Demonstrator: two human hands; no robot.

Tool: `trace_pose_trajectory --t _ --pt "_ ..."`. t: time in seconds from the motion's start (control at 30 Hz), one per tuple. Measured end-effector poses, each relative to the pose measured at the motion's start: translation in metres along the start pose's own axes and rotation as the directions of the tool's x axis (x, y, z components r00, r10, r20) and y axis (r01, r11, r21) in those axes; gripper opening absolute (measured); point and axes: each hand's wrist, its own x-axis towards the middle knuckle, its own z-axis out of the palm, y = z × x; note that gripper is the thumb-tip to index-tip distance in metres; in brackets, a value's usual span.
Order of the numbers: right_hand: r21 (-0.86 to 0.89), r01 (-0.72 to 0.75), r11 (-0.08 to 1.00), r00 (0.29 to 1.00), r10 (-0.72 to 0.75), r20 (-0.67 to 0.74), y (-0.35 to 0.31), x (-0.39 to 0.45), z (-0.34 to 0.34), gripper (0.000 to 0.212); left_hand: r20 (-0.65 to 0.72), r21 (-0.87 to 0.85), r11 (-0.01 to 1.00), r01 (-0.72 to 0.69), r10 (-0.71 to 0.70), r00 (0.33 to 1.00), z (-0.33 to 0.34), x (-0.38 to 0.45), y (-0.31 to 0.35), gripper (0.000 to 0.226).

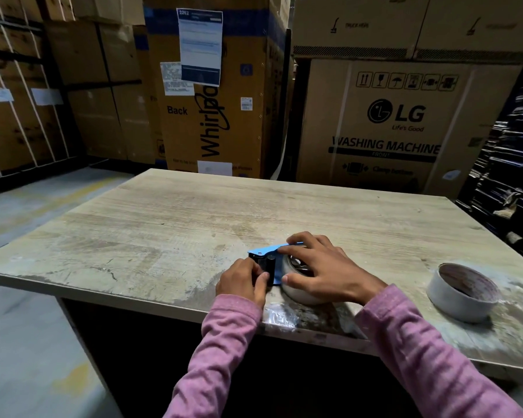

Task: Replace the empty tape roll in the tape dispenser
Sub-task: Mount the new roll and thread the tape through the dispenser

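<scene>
Dispenser (pixel 269 260) mostly hidden under right hand (pixel 323 273), left hand (pixel 242 280)

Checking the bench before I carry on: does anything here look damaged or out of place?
Yes. The table front edge near the hands is chipped and worn, with a scrap of clear film stuck there. The surface is scuffed and stained. The loose tape roll sits flat, nothing spilled.

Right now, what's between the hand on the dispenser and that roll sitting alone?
Only bare table, the head view shows, between the right hand and the loose roll.
</scene>
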Motion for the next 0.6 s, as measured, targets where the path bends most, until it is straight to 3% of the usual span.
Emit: trace_pose_trajectory --t 0.3,0.47,0.6 --pt "-0.03 0.002 1.0 0.997 -0.005 -0.081 -0.002 -0.001 0.007 0.055 0.287 0.304 0.95 -0.076 -0.015 0.958 -0.016 0.017 0.01 0.019" --pt "-0.047 0.008 0.999 0.993 -0.013 -0.115 -0.002 -0.002 0.011 0.053 0.221 0.109 0.994 -0.013 -0.012 0.975 -0.019 0.011 0.005 0.011" --pt "-0.046 0.023 0.999 0.986 -0.031 -0.162 -0.001 -0.005 0.013 0.058 0.18 0.087 0.996 -0.025 0.009 0.984 -0.013 0.008 0.003 0.012"
